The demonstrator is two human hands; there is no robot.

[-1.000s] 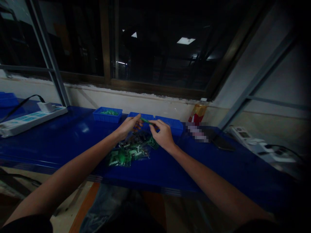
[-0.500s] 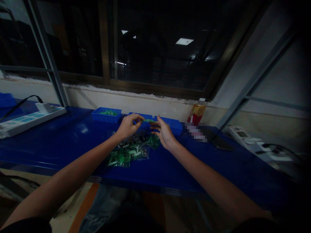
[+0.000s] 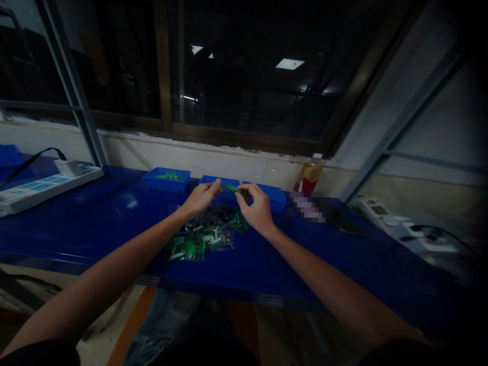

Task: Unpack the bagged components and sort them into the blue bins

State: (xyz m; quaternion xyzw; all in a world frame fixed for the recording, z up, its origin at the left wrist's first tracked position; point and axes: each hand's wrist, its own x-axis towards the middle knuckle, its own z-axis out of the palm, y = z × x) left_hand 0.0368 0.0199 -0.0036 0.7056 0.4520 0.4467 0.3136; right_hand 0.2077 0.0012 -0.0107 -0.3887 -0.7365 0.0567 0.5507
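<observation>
A small green circuit board [image 3: 231, 188] is raised above the table between my hands. My right hand [image 3: 258, 207] pinches its right end between thumb and fingers. At the board's left end, the fingers of my left hand [image 3: 202, 197] are drawn together; whether they grip its edge or something small is too dim to tell. Below the hands lies a pile of green circuit boards [image 3: 192, 245], several in clear plastic bags. Dark small parts [image 3: 209, 216] sit at the back of this pile, partly behind my left hand.
A blue bin [image 3: 152, 182] with green pieces stands back left. Two more blue bins [image 3: 277, 195] are behind my hands. A white power strip [image 3: 41, 190] lies left; a bottle [image 3: 309, 178], a dark phone [image 3: 345, 223] and white devices [image 3: 404, 229] are right. The table's front edge [image 3: 213, 287] runs below.
My right hand has closed its fingers on the board, having been spread beside it. The board has tilted, showing more of its face. My left hand has shifted slightly left.
</observation>
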